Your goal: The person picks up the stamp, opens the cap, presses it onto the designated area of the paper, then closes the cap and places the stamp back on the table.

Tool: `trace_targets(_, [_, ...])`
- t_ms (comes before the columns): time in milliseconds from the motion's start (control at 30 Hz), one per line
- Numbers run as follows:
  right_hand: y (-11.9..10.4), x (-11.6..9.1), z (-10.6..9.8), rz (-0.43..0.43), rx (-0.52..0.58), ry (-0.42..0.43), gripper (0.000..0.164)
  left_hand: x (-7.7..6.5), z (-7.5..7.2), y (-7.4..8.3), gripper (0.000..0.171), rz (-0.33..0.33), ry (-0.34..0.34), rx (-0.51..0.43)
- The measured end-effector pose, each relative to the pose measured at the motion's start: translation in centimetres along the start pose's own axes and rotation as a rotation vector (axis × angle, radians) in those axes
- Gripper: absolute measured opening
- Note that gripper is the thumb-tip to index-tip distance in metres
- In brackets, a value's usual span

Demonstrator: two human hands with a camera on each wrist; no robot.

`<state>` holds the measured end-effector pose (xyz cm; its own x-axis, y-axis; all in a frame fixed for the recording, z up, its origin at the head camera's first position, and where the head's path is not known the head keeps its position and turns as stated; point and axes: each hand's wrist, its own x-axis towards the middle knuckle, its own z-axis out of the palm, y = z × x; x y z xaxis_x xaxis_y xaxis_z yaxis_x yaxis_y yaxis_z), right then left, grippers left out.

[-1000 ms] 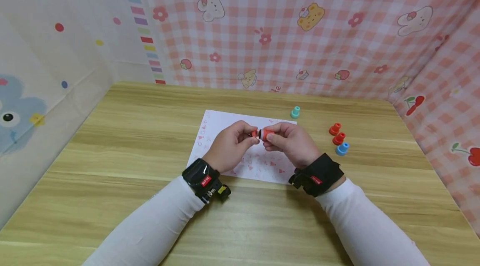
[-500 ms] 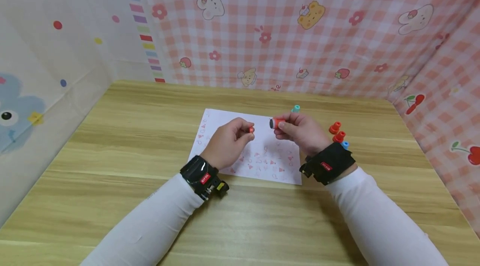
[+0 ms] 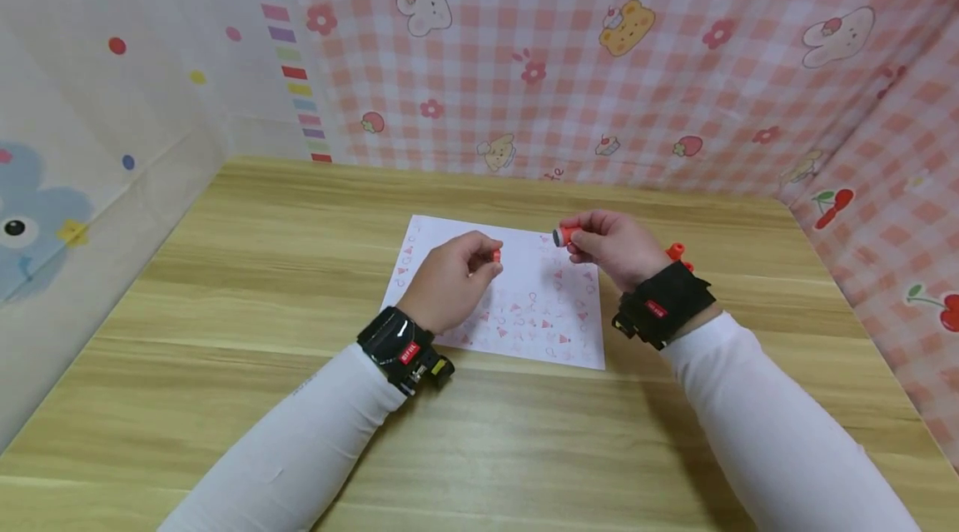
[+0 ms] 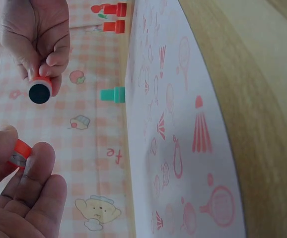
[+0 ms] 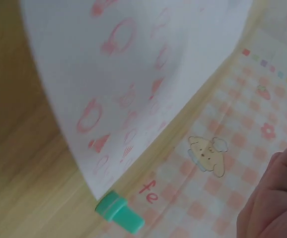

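Observation:
Between thumb and fingers, my left hand [image 3: 449, 282] pinches a small orange-red cap [image 4: 21, 151] above the left part of a white sheet of paper [image 3: 520, 261]. My right hand [image 3: 616, 249] grips a red stamp [image 3: 568, 236] over the sheet's far right corner, its round dark face [image 4: 39, 93] turned toward the left hand. Cap and stamp are well apart. Reddish prints of rackets and shuttlecocks [image 4: 201, 130] cover much of the paper. The right wrist view shows only part of the right hand's fingers [image 5: 277, 198] around the stamp.
A teal stamp [image 5: 117, 210] stands by the paper's far right corner, hidden behind the right hand in the head view. Two more red stamps [image 4: 114, 18] stand to the right, partly behind the right wrist. A checked cloth [image 3: 479, 57] hangs behind the wooden table [image 3: 479, 449].
The hands were close together with cap and stamp nearly meeting. They have since parted: the right hand carried the stamp right and farther back, and the left shifted slightly left with the cap.

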<state>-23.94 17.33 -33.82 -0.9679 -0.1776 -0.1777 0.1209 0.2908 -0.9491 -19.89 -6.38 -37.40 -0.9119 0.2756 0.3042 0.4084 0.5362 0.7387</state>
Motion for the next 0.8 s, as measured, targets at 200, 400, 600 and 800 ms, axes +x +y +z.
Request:
trace_targets(200, [-0.4,0.5,0.0,-0.028,-0.33,0.023,0.018,0.0,-0.1,-0.1,0.021,0.002,0.014,-0.005])
trace_targets(400, [-0.5,1.0,0.4,-0.096,-0.583,-0.005,0.019,0.1,0.0,-0.3,0.021,-0.013,0.02,-0.002])
trace_targets(600, [-0.1,1.8,0.8,-0.089,-0.6,-0.032,0.017,0.1,-0.1,-0.1,0.021,-0.035,0.019,0.002])
trace_targets(800, [0.4,2.4,1.3,-0.133,-0.743,-0.056,0.013,0.1,-0.1,0.0,0.02,-0.051,0.016,0.007])
